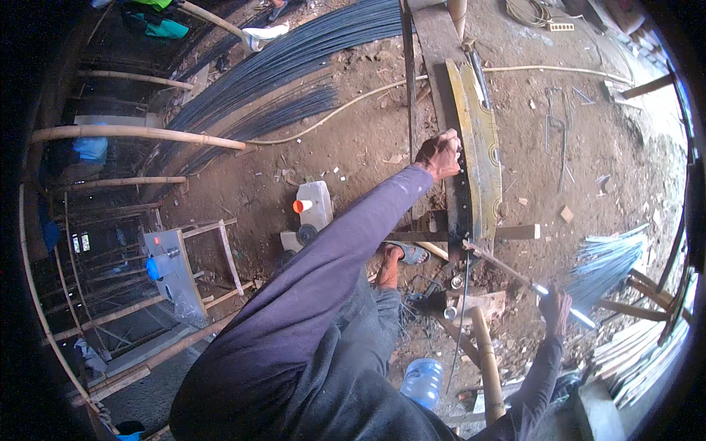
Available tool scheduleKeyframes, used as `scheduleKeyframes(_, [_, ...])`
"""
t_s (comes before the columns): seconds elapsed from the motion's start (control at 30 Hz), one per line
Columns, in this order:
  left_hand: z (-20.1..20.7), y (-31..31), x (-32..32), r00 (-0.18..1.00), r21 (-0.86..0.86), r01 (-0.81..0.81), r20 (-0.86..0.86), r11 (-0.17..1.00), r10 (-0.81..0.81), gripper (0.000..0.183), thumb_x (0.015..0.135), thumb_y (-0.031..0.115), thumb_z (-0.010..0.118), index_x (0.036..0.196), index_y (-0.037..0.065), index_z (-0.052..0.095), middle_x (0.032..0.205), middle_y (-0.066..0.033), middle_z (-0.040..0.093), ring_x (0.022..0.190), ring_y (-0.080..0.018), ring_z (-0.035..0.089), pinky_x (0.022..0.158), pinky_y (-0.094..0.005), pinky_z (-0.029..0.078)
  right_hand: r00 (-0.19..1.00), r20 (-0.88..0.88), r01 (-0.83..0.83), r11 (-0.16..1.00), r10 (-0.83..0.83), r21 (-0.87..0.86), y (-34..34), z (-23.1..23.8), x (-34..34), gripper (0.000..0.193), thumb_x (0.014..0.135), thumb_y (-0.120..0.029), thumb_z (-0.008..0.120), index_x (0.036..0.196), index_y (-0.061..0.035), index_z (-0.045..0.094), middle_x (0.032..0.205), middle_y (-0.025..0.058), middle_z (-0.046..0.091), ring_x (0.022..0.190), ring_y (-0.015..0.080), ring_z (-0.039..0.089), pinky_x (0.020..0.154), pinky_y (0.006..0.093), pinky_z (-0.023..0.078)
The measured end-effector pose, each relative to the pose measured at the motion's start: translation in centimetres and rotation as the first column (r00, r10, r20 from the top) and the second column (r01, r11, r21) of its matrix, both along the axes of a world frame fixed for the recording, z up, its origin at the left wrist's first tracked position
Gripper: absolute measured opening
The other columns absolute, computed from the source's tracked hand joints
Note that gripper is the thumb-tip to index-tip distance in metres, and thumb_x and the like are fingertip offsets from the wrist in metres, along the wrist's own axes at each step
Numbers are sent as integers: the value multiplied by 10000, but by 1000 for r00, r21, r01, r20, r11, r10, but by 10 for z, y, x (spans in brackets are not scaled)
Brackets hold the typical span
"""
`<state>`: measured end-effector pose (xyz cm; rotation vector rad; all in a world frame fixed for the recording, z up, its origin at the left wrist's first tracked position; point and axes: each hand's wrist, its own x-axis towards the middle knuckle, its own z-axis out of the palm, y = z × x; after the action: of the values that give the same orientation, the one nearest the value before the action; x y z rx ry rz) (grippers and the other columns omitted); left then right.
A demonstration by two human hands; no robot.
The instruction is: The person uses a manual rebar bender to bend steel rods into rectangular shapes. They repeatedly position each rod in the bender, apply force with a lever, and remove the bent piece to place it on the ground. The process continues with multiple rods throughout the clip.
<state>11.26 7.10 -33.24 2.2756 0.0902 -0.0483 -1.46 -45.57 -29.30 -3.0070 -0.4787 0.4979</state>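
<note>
Bare dirt floor (368,140) open left of the bending table (474,147). Below it, a bamboo post (487,360), water jug (423,381) and scrap crowd the ground. Rebar bundle (287,66) blocks upper left.

Your left hand (440,153) presses on the dark bench rail (460,206) beside a yellow plank (482,147); your right hand (557,309) grips a long metal lever (515,275) near the blue water bottle (422,382).

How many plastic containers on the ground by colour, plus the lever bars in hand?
White plastic jerrycan with orange cap: 1
Clear blue plastic water bottle: 1
Long metal lever bar, gripped by the right hand: 1
Total: 3
The left hand rests on the dark metal bending plate.
</note>
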Motion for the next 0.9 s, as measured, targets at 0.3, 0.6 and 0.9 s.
scheduleKeyframes(0.3, [3,-3,2,999,178,-27,-14,984,30,76,792,103,692,844,58,658,969,-115,661,904,-352,676,794,-444,545,991,41,131,977,-125,-171,-55,28,-11,107,735,-147,711,795,-61,693,760,192,670,724,420,633,678,515,482])
scheduleKeyframes(0.6, [17,4,2,992,256,98,55,962,-116,144,788,136,701,872,26,661,1042,-133,619,987,-348,653,850,-437,532,888,150,460,855,-435,-239,-17,19,-111,138,743,-138,677,853,-57,694,767,213,665,784,413,651,684,524,480])
scheduleKeyframes(0.9, [-4,11,9,978,245,186,51,952,-204,294,682,114,677,947,-12,648,1085,-207,592,997,-400,640,844,-475,556,550,174,821,490,-817,-293,118,-9,-322,328,764,-286,700,1066,-171,754,908,188,721,876,384,701,729,481,548])
